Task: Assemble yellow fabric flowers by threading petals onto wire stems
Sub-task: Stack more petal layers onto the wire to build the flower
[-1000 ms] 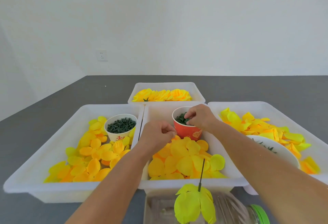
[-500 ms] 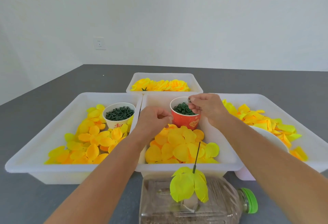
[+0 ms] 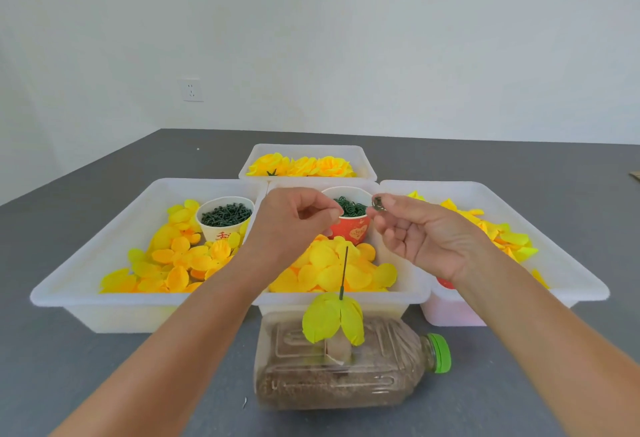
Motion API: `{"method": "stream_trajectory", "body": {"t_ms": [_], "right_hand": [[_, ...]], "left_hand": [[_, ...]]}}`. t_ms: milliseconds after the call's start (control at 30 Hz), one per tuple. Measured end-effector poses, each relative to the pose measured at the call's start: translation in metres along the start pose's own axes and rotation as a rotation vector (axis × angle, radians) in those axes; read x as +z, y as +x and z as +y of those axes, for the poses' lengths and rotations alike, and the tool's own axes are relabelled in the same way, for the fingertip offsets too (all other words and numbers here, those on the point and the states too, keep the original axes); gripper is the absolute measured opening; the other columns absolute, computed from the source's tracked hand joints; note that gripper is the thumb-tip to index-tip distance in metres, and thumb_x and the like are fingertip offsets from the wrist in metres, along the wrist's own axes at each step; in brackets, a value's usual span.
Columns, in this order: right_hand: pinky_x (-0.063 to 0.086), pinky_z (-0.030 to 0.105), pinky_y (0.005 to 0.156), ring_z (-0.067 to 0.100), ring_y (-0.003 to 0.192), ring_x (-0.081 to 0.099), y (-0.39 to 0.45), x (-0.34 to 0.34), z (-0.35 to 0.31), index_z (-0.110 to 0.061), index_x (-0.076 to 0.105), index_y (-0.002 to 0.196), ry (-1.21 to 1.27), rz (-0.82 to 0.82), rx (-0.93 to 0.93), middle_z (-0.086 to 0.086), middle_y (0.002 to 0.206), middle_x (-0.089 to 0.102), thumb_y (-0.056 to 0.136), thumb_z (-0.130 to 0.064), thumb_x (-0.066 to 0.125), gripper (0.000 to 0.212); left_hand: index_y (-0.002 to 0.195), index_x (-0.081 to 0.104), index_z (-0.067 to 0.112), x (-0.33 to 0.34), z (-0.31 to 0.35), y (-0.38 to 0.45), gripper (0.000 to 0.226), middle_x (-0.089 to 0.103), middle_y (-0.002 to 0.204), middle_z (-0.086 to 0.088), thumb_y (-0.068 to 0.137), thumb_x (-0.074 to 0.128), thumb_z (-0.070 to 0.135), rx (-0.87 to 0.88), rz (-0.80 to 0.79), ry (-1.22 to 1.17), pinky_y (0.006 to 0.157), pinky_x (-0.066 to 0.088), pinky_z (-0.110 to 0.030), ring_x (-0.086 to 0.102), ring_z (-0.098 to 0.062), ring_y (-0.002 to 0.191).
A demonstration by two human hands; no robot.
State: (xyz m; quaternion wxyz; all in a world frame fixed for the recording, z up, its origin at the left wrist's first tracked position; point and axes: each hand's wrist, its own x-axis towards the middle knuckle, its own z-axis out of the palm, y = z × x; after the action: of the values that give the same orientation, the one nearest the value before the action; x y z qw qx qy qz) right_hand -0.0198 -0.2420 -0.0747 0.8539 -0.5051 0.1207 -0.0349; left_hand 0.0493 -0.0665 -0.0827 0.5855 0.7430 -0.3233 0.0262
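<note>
Lifted clear of the red cup [image 3: 349, 228], the right hand [image 3: 415, 232] now pinches a green ring [image 3: 378, 203]; the left hand [image 3: 294, 225], fingertips pinched together, hovers above the middle tray's [image 3: 412, 292] rear edge.

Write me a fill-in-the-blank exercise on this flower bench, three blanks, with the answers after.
1. The right hand pinches a small green ring taken from the ____ cup.
2. The wire stem stands upright out of a plastic bottle that lies on its ____.
3. The bottle's cap is ____.

Answers: red; side; green
</note>
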Motion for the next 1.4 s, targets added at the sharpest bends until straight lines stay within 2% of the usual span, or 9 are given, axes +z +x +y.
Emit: {"method": "stream_trajectory", "body": {"t_ms": [167,267,400,500,733,833,933,1200,1400], "right_hand": [[0.056,0.022,0.061,0.014,0.065,0.067,-0.024,0.006,0.006,-0.011,0.073,0.083,-0.195,-0.060,-0.157,0.011,0.082,0.072,0.052,-0.011,0.073,0.031],[0.055,0.030,0.074,0.017,0.074,0.066,-0.034,0.012,0.013,-0.016,0.074,0.076,-0.352,-0.033,-0.304,0.008,0.081,0.073,0.043,-0.018,0.078,0.034],[0.051,0.017,0.057,0.009,0.063,0.064,-0.043,0.020,0.023,-0.019,0.074,0.067,-0.432,-0.059,-0.487,0.001,0.070,0.071,0.049,-0.011,0.078,0.020],[0.051,0.018,0.059,0.010,0.063,0.064,-0.047,0.022,0.028,-0.019,0.074,0.069,-0.466,-0.105,-0.542,0.002,0.070,0.071,0.054,-0.006,0.079,0.020],[0.048,0.015,0.055,0.007,0.060,0.063,-0.050,0.024,0.030,-0.019,0.075,0.067,-0.437,-0.088,-0.555,0.000,0.068,0.071,0.051,-0.014,0.078,0.018],[0.049,0.015,0.056,0.007,0.060,0.064,-0.051,0.025,0.030,-0.018,0.075,0.068,-0.451,-0.104,-0.526,0.000,0.068,0.071,0.055,-0.006,0.078,0.018],[0.051,0.017,0.061,0.007,0.065,0.065,-0.050,0.027,0.032,-0.017,0.073,0.075,-0.551,-0.114,-0.537,-0.001,0.069,0.072,0.065,0.007,0.076,0.026],[0.053,0.019,0.063,0.006,0.067,0.064,-0.049,0.031,0.032,-0.017,0.071,0.076,-0.643,-0.089,-0.553,-0.005,0.066,0.070,0.067,0.006,0.076,0.025],[0.053,0.025,0.066,0.006,0.067,0.061,-0.051,0.030,0.032,-0.019,0.071,0.077,-0.738,-0.071,-0.584,-0.007,0.067,0.068,0.067,0.001,0.078,0.024]], "left_hand": [[0.078,0.072,0.020,-0.004,0.012,-0.022,0.013,0.069,0.064,-0.004,0.084,0.066,0.011,-0.038,-0.024,-0.109,0.068,0.049,-0.027,0.063,-0.010,0.063],[0.085,0.073,0.016,-0.006,0.017,-0.038,0.013,0.073,0.082,-0.010,0.083,0.066,0.005,-0.032,-0.081,-0.203,0.072,0.053,-0.022,0.066,-0.011,0.073],[0.085,0.072,0.014,-0.008,0.019,-0.053,0.016,0.070,0.086,-0.014,0.073,0.069,0.004,0.013,-0.139,-0.196,0.075,0.052,-0.034,0.061,-0.019,0.080],[0.083,0.072,0.008,-0.005,0.018,-0.056,0.015,0.069,0.082,-0.018,0.076,0.071,-0.005,0.011,-0.123,-0.169,0.076,0.052,-0.044,0.059,-0.021,0.077],[0.073,0.070,0.014,0.004,0.017,-0.056,0.020,0.069,0.069,0.001,0.077,0.068,-0.006,-0.007,-0.065,-0.235,0.065,0.051,-0.024,0.061,-0.010,0.067],[0.074,0.069,0.012,0.005,0.017,-0.058,0.019,0.070,0.067,0.004,0.077,0.068,-0.007,-0.020,-0.067,-0.275,0.064,0.051,-0.017,0.063,-0.006,0.065],[0.073,0.068,0.010,0.005,0.015,-0.060,0.013,0.069,0.064,0.004,0.076,0.069,-0.003,-0.028,-0.061,-0.313,0.064,0.052,-0.018,0.063,-0.006,0.064],[0.072,0.068,0.009,0.006,0.010,-0.060,0.009,0.069,0.066,0.002,0.074,0.071,0.000,-0.064,-0.048,-0.355,0.069,0.053,-0.024,0.063,-0.011,0.068],[0.090,0.066,0.011,0.006,0.008,-0.061,0.027,0.070,0.067,-0.003,0.064,0.074,0.013,-0.069,-0.042,-0.383,0.067,0.054,-0.024,0.065,-0.013,0.065]]}}
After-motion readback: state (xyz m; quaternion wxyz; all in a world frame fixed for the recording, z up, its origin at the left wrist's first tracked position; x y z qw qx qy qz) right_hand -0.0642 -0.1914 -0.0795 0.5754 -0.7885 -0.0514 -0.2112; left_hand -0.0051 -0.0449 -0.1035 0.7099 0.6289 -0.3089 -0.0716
